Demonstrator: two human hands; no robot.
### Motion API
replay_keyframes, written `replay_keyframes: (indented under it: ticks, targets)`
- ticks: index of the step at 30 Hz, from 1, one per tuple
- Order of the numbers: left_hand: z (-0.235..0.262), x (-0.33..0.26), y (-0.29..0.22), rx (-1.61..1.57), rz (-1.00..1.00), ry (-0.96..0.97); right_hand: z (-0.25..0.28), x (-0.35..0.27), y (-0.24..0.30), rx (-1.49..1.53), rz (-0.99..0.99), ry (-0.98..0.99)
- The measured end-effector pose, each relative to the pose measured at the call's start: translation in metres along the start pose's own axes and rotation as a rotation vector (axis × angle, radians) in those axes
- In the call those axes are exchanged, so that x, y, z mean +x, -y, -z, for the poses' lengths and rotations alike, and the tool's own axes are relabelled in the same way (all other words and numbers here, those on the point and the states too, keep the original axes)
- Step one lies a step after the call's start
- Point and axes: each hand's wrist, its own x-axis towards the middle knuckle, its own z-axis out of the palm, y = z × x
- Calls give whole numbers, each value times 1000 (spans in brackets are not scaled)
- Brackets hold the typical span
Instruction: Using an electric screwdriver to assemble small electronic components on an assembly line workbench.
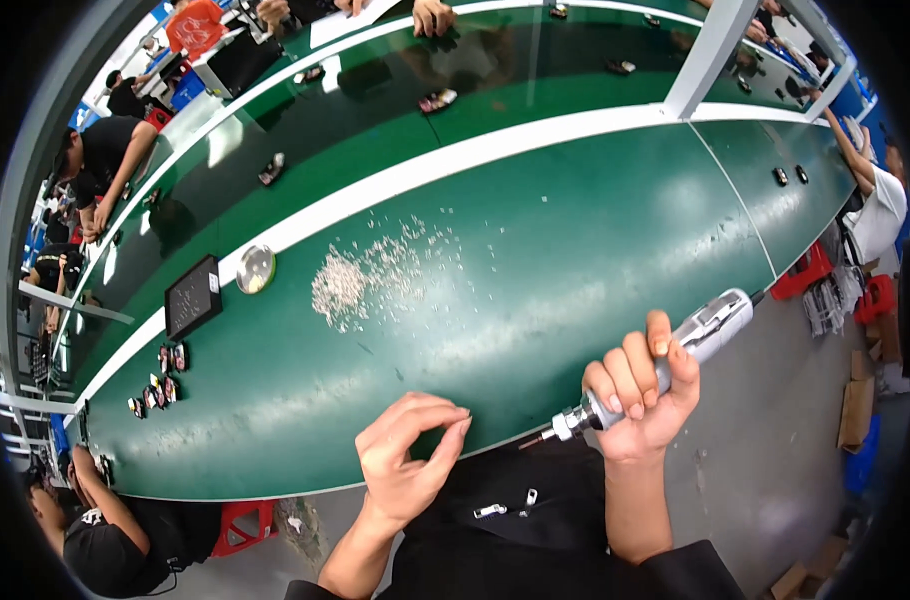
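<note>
My right hand (640, 385) is wrapped round a grey electric screwdriver (713, 328) above the table's front edge. The screwdriver's thin bit points down to the left, and a dark cord leaves its far end. To the left, my left hand (410, 450) is held in a pinch, thumb and fingertips almost together over the edge. Whatever lies between those fingertips is too small to make out. Beyond the hands, a loose pile of tiny pale pieces (339, 287), perhaps small screws, spreads out to the right across the green tabletop (565, 300).
A round clear dish (256, 269) and a black tray (192, 298) with small bits stand left of the pile. Several small dark parts (159, 391) lie nearer. A conveyor belt (375, 130) carrying parts runs behind a white rail. Grey posts (710, 60) rise behind; other people sit around.
</note>
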Motion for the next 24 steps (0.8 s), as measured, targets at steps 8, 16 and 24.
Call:
replay_keyframes:
  ticks: [8,16,24]
  targets:
    - [-24,-8,-20,-742,280,112,-31,2,3,23,105,183]
    - [-30,-19,-18,-920,328,105,-27,-5,1,29,176,157]
    - [-30,-19,-14,-972,367,127,-26,-3,-3,26,149,160]
